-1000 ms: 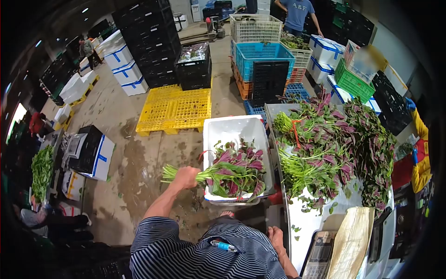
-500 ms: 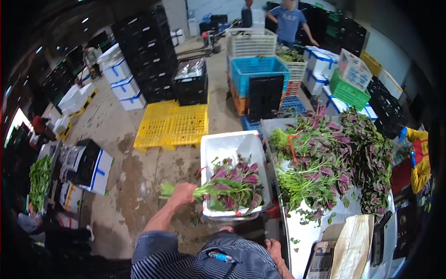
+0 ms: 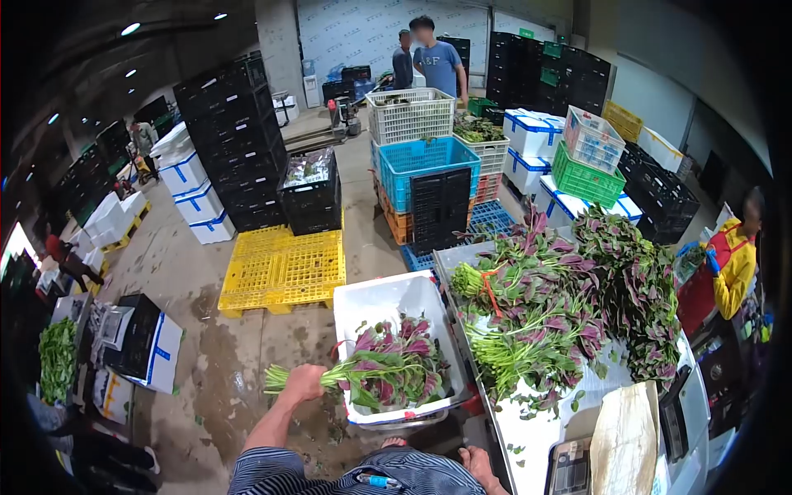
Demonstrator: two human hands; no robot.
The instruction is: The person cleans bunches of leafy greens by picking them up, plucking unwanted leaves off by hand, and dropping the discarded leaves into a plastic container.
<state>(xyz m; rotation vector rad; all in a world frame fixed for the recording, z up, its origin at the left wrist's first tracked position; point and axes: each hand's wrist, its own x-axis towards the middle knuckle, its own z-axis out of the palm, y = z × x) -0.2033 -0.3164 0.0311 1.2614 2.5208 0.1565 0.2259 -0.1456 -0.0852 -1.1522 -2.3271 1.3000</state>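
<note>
A bunch of red-and-green amaranth point(image 3: 375, 373) is gripped by its pale green stems in my left hand point(image 3: 304, 383), fingers wrapped around them. Its leaves extend to the right over a white foam box point(image 3: 359, 309), where more purple-leaved amaranth lies. At the bottom, close to my body and beside the table's edge, is my right hand point(image 3: 478, 464); its fingers are too indistinct to read. To the right, a white-topped table point(image 3: 528, 450) carries a large heap of amaranth point(image 3: 544, 305), with an orange-red tie point(image 3: 492, 293) around one bunch.
On the table's near end are a scale point(image 3: 569, 466) and a cardboard piece point(image 3: 624, 437). Ahead stand a yellow pallet point(image 3: 280, 268), black crates point(image 3: 235, 124) and a blue crate point(image 3: 429, 165). A person in yellow sleeves point(image 3: 730, 272) is at right; another in a blue shirt point(image 3: 440, 66) stands behind.
The view has tilted up, so the surroundings sit farther left and the background shows more. My left hand still grips the amaranth bunch over the box's left edge.
</note>
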